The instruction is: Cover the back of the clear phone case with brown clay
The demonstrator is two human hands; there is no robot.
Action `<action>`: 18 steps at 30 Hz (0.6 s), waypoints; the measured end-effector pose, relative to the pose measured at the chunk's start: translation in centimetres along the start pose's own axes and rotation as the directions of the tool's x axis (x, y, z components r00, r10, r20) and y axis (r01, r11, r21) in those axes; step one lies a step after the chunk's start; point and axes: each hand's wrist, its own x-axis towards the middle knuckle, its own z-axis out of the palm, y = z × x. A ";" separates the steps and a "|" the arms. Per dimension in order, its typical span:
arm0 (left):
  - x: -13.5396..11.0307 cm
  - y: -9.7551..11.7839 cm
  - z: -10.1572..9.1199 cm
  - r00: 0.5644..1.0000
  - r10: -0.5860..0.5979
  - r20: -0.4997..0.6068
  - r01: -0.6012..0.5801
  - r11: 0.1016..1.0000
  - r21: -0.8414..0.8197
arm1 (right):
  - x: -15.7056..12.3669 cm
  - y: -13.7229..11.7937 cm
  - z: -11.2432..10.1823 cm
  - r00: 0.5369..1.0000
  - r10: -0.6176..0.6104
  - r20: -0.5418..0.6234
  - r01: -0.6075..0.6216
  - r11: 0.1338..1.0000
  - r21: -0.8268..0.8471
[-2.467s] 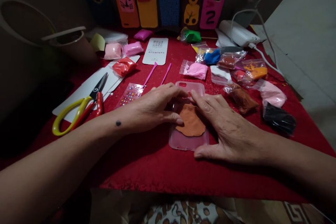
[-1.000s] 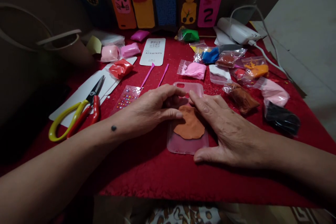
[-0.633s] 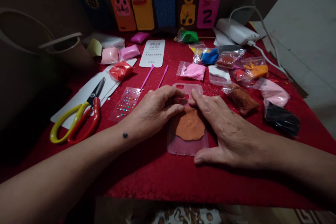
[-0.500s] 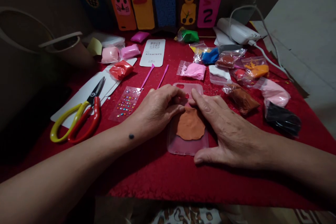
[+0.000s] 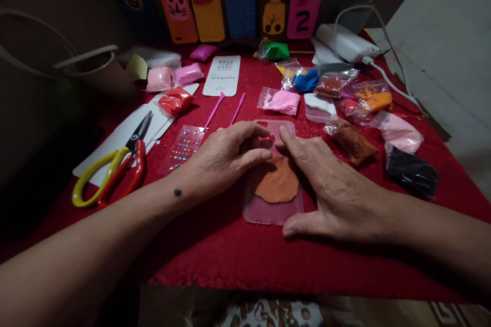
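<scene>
The counter (image 5: 230, 258) is red on top. A clear phone case (image 5: 271, 213) lies flat on it. Two pink sticks (image 5: 215, 112), a sheet of shiny gems (image 5: 183, 148), a white card with writing (image 5: 221, 80) and little clay bags (image 5: 353, 142) lie around it. Scissors (image 5: 133, 143) lie partly on white paper (image 5: 113, 137).
</scene>
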 end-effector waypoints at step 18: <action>0.0 0.5 1.1 0.999 -0.031 -0.030 0.034 0.994 0.100 | 0.1 0.0 0.1 1.000 -0.012 -0.008 0.012 1.000 0.014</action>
